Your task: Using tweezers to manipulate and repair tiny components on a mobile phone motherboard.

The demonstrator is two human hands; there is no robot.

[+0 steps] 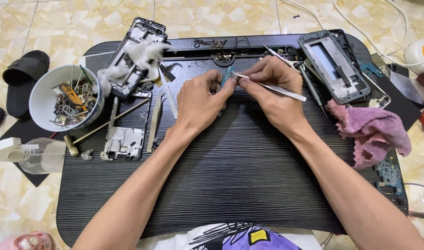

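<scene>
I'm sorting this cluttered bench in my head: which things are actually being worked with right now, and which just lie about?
In use:
left hand pinching the small teal circuit part
right hand working metal tweezers on it

Lying about:
white bowl of scrap parts
phone frame with cotton wads
second phone frame
pink cloth
spare tweezers
black sandal

desk (230, 185): black, ribbed top, on a marbled tile floor (73, 23)
bowl (38, 99): white, far left, full of small metal scraps
phone frame (334, 65): far right, lying flat
second phone frame (138, 41): far left, with cotton wool (145, 51) on it
cloth (371, 129): pink, crumpled, right edge
sandal (24, 76): black, on the floor left of the bowl
circuit board (390, 176): blue, near right
</scene>
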